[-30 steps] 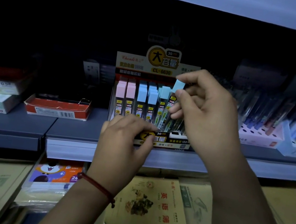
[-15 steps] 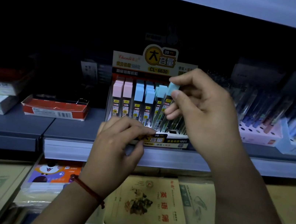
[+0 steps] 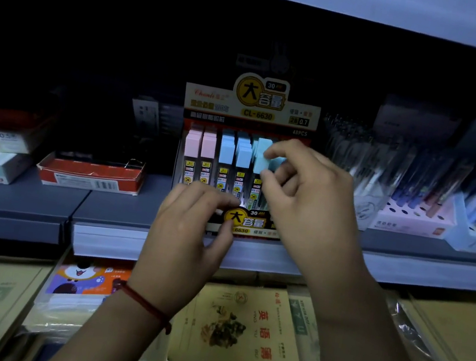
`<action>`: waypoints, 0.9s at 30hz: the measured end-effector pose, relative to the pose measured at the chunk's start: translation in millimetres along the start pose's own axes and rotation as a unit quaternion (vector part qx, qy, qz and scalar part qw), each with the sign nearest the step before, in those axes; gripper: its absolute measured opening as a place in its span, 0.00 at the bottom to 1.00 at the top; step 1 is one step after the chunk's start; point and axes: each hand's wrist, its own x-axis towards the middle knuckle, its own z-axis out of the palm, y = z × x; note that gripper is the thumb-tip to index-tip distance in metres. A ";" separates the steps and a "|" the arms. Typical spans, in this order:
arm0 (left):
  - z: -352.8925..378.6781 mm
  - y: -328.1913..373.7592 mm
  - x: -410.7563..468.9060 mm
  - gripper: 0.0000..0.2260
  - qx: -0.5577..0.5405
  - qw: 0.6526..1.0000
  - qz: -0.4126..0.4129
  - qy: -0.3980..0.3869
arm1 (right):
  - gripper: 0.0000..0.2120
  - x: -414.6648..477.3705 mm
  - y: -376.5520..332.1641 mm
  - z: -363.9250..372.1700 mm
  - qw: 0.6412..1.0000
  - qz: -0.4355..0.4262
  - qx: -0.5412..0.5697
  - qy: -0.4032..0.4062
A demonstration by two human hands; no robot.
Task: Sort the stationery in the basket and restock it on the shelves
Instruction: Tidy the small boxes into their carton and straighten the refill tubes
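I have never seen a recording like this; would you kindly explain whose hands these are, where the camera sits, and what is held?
There is no machine: a person works bare-handed, and one camera worn on the head looks down at the hands. The left hand grips the front of a display box of pencil-lead tubes standing on the grey shelf. The right hand pinches a blue-capped tube at the box's right side. A red carton lies to the left, pens in a pink holder stand to the right, and notebooks lie below.
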 end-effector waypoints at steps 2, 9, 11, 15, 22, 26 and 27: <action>0.4 0.5 0.4 0.10 -0.003 1.000 -0.006 0.002 | 0.09 -2.3 0.3 0.2 1.000 -0.002 -0.019 0.000; -1.5 12.9 4.4 0.21 0.005 0.999 -0.033 -0.035 | 0.23 -3.6 -6.1 -2.5 0.998 0.035 -0.027 -0.040; -2.2 16.5 5.1 0.24 0.015 0.998 -0.034 -0.047 | 0.25 -3.2 -8.3 -2.8 0.997 0.048 -0.033 -0.060; -2.7 17.6 5.6 0.25 0.029 0.997 -0.036 -0.054 | 0.26 -1.4 -10.2 -3.3 0.995 0.059 -0.040 -0.067; -2.2 16.4 4.6 0.26 0.034 0.997 -0.044 -0.057 | 0.27 0.1 -9.4 -7.2 0.993 0.097 -0.019 -0.068; -1.4 17.1 4.7 0.24 0.035 0.997 -0.049 -0.054 | 0.24 -0.6 -10.9 -7.8 0.991 0.098 0.016 -0.085; -1.2 17.1 4.7 0.24 0.037 0.997 -0.049 -0.054 | 0.23 -0.7 -11.2 -6.9 0.991 0.100 0.007 -0.085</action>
